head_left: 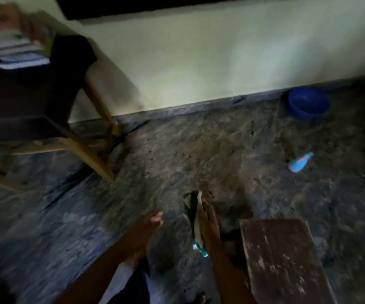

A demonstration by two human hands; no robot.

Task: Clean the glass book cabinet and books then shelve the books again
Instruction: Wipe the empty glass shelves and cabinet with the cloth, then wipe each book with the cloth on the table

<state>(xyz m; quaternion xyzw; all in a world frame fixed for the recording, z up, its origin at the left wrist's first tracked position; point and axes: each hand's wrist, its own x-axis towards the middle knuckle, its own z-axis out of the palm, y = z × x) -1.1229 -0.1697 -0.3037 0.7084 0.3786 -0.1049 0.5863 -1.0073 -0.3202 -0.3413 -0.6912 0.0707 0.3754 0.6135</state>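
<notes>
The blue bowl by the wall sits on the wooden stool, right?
No. The head view shows the blue bowl by the wall sitting on the floor; the wooden stool stands apart, nearer the person.

I can read no text: the books and the blue bottle are too blurred.

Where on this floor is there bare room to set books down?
Bare floor lies between the chair leg and the bottle, back to the wall. The stool top is bare too. Crowded: books are stacked on the chair; the bowl sits by the wall.
</notes>
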